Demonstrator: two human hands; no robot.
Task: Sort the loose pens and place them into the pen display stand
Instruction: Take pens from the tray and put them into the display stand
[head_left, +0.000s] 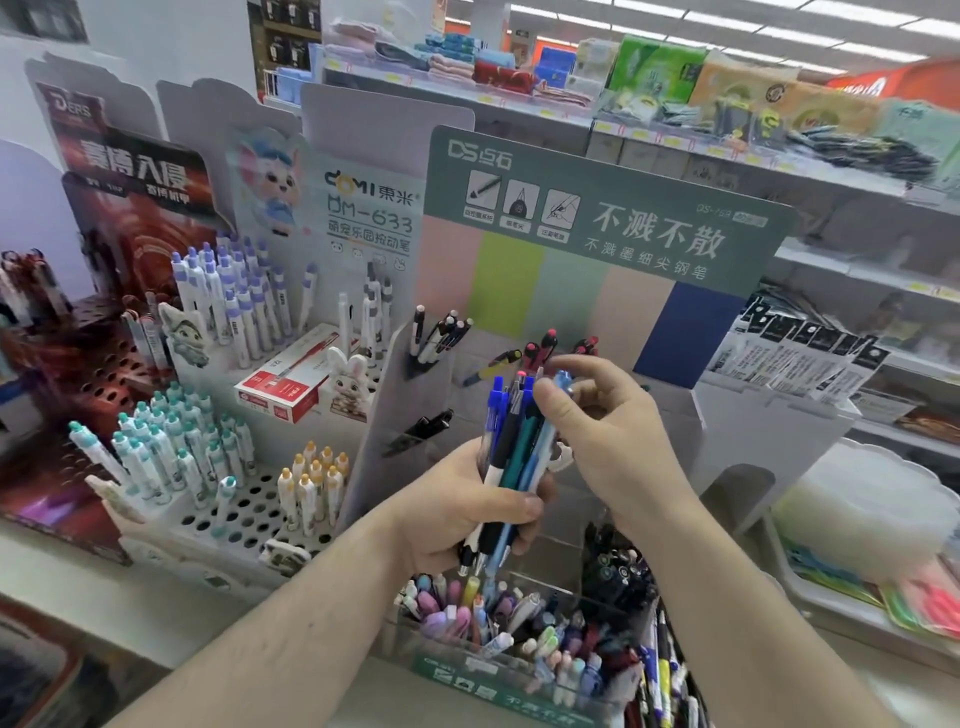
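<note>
The left hand (467, 504) is gripping a mixed bundle of blue, black, teal and light-blue plastic pens (511, 441), its fingers (519, 506) wrapping round the barrels so the clicker ends are pointing up and the tips are pointing down. The right hand (608, 415) is reaching over the top of the bundle, its thumb and curled fingers pinching the upper end of a light-blue pen (558, 387) in it. The bundle is hovering just in front of the tall grey-green cardboard pen display stand with pastel stripes (597, 223), where a few black and red pens (540, 345) are already sitting in its slots. Directly below the hands, a clear plastic bin of assorted pastel pens (498, 623) is standing on the surface. To the left, a white perforated display rack (244, 514) is holding white pens with teal, purple and yellow caps.
</note>
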